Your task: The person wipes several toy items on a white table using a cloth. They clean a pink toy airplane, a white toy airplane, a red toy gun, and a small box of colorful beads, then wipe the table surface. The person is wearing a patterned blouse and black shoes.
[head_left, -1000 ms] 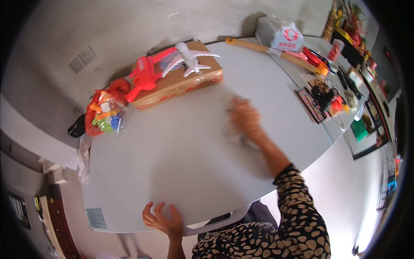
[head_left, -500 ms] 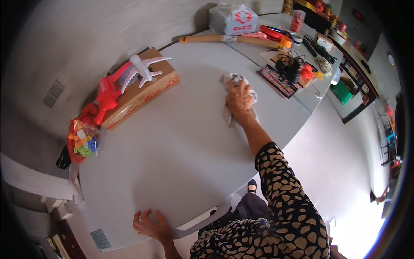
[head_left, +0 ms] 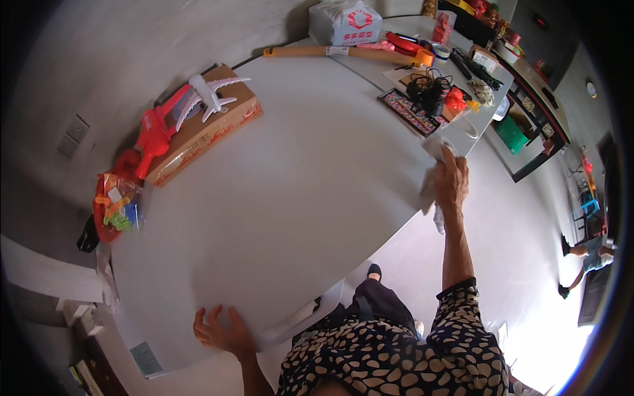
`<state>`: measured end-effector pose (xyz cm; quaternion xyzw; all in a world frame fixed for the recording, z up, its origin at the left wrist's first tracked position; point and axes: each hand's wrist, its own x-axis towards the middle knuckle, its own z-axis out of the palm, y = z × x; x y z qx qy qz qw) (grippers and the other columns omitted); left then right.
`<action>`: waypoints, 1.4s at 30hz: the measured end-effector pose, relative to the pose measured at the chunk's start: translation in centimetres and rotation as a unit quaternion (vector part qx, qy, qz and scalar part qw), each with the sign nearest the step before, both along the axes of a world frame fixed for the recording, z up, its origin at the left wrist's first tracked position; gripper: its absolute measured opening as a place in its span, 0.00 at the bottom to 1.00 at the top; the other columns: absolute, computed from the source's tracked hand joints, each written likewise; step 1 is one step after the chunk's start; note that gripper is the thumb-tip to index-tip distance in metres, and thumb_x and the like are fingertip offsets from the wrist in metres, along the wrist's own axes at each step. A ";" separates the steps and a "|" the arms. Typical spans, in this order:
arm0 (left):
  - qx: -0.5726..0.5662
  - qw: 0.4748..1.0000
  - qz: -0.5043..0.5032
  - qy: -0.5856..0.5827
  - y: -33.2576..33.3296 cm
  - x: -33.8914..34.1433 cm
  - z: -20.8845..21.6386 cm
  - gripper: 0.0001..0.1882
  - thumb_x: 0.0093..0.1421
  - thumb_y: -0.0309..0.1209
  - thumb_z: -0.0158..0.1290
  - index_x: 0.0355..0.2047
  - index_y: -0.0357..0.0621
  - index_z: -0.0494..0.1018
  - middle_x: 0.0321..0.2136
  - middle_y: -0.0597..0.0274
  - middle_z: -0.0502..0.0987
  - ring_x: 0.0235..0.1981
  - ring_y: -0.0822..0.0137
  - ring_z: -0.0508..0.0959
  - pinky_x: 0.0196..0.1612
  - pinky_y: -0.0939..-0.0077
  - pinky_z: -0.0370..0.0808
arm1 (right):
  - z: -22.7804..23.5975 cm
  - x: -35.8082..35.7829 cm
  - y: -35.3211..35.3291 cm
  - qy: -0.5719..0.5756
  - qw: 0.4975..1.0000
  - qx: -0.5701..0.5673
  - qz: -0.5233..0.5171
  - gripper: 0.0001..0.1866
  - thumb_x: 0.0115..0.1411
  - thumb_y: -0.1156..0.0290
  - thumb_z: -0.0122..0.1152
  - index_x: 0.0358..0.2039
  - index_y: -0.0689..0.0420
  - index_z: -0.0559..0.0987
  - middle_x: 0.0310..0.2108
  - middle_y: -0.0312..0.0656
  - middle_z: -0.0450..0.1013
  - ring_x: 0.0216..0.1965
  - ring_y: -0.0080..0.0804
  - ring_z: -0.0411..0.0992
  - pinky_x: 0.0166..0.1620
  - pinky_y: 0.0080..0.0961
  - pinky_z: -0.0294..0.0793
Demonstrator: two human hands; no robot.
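Observation:
At the right edge of a pale grey table (head_left: pixel 277 198), my right hand (head_left: pixel 451 181) is closed on a greyish-white cloth (head_left: pixel 430 188). Part of the cloth hangs past the table edge, and another part lies on the tabletop above the hand. My left hand (head_left: pixel 223 330) rests near the table's front edge at lower left, its fingers spread and nothing in it.
Along the wall a cardboard box (head_left: pixel 205 135) carries a white toy plane (head_left: pixel 210 96) and a red plastic toy (head_left: pixel 156 132). At the back lie a long cardboard tube (head_left: pixel 297 51), a plastic bag (head_left: pixel 343 26), black cables (head_left: pixel 429 92) and a patterned tray (head_left: pixel 408 112).
My right hand has moved right with the cloth, from the middle of the tabletop to its right edge. My left hand stays on the table near the front edge.

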<state>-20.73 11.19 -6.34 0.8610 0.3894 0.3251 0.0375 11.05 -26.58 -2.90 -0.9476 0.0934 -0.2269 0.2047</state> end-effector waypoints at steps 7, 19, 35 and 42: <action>0.006 0.999 -0.016 -0.034 -0.4 0.4 0.3 0.10 0.51 0.31 0.59 0.35 0.49 0.74 0.48 0.61 0.69 0.53 0.55 0.64 0.55 0.51 0.55 | -4.1 2.7 5.3 -0.029 0.969 -0.036 0.242 0.28 0.48 0.68 0.58 0.54 0.42 0.73 0.51 0.37 0.68 0.53 0.44 0.62 0.53 0.50 0.63; -0.031 0.975 0.039 -0.218 -4.1 -0.7 -1.6 0.13 0.62 0.34 0.51 0.43 0.40 0.69 0.46 0.53 0.69 0.51 0.54 0.63 0.54 0.58 0.59 | -3.6 -7.7 23.9 -0.024 0.869 -0.076 0.488 0.31 0.53 0.65 0.58 0.58 0.53 0.67 0.59 0.51 0.58 0.58 0.53 0.55 0.55 0.54 0.53; -0.051 0.963 0.162 -0.208 -16.0 -5.8 -1.2 0.14 0.63 0.38 0.49 0.41 0.40 0.68 0.48 0.50 0.66 0.52 0.54 0.61 0.56 0.56 0.55 | -2.5 -25.8 31.3 0.023 0.291 0.084 0.953 0.15 0.51 0.77 0.59 0.40 0.47 0.79 0.39 0.39 0.68 0.46 0.41 0.68 0.48 0.34 0.70; -0.075 0.956 0.163 -0.232 -13.3 -7.6 -1.3 0.15 0.64 0.40 0.49 0.40 0.41 0.69 0.49 0.52 0.67 0.52 0.55 0.61 0.56 0.56 0.56 | -1.8 -12.1 29.0 -0.104 0.710 0.001 0.696 0.25 0.51 0.72 0.59 0.52 0.53 0.71 0.48 0.48 0.66 0.49 0.48 0.63 0.48 0.47 0.64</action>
